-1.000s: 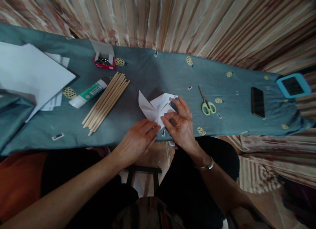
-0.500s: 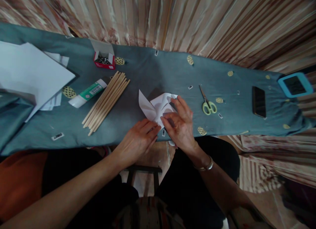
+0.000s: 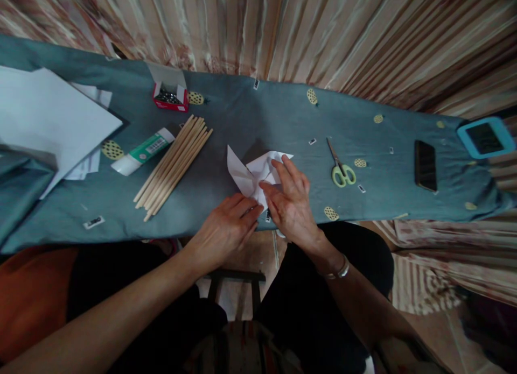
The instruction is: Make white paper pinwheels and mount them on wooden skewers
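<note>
A white paper pinwheel [image 3: 241,174] with folded, raised blades lies on the cloth in front of me. My left hand [image 3: 230,223] is closed on its near edge, thumb and fingertips pinching the paper. From the right, my right hand [image 3: 293,202] grips the pinwheel, one digit pressing near its centre while other fingers reach over the upper right blade. Part of the paper is hidden under this hand. To the left lies a bundle of several wooden sticks [image 3: 174,167].
A glue tube [image 3: 143,152], an open red box of small metal pieces [image 3: 170,98] and white paper sheets [image 3: 76,115] lie left. Green-handled scissors [image 3: 342,175], a dark phone [image 3: 425,165] and a blue-framed device [image 3: 486,138] lie right. A curtain [image 3: 258,29] hangs behind the table.
My right hand has shifted slightly left over the pinwheel, its fingers straighter across the upper right blade and a fingertip nearer the centre. My left hand stays put.
</note>
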A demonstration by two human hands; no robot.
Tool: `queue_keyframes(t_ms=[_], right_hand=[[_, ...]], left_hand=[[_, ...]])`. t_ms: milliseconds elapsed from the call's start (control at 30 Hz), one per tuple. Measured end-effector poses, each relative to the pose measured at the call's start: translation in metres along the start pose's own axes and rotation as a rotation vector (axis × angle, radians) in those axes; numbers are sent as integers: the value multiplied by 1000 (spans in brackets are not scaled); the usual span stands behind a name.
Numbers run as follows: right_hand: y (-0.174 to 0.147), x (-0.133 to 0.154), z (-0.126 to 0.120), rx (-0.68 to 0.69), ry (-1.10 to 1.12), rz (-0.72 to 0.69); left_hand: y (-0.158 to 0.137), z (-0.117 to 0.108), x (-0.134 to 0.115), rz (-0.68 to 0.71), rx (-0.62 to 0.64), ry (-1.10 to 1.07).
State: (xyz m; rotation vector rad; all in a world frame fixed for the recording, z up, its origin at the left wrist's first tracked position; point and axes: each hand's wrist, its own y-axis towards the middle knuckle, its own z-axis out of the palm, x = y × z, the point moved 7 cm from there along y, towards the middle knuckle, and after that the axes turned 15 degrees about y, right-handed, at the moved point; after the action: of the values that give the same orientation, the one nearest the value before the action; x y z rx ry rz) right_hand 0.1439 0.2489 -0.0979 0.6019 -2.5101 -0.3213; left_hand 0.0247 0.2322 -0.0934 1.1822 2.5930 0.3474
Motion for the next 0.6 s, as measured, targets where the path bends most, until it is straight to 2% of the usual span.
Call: queue_keyframes(t_ms=[200,367,467,600], right_hand=[[0,2,1,152,15,13],[1,2,-1,222,64,-13],[4,1,-2,199,75,-7],[6,-1,1,157,91,-13]], left_hand=[[0,-1,1,-9,-15,-56],[-1,-1,11,-96,-27,-247],[-1,-2,23,-234,3,-439],[-7,-2,48,-517,32,-651]])
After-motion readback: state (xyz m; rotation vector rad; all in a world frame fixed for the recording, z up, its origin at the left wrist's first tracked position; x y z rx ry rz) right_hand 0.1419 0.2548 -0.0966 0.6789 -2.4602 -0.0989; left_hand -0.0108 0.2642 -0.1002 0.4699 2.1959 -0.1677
